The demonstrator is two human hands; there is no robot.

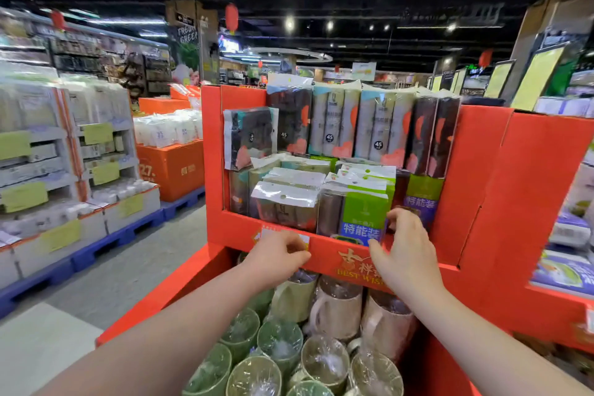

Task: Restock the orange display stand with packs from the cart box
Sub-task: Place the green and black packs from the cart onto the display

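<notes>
Supermarket aisles under a dark ceiling ringed the orange display stand [475, 177], boxy matte cardboard at centre, its shelf crammed with glossy film-wrapped packs [334, 125]. At 5 o'clock on the shelf the right hand [409, 254] grasped a green-and-blue pack [364, 212] by its lower corner. At 7 o'clock the left hand [278, 255] pinched a white price label [268, 233] on the front lip. Film-covered round mugs [279, 341] filled the bin [154, 302] at 6 o'clock

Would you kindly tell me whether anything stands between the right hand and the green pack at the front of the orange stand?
Nothing visible does: the right hand holds the green pack, fingers at its right edge and thumb at its lower front, just above the front lip of the orange stand.
</notes>
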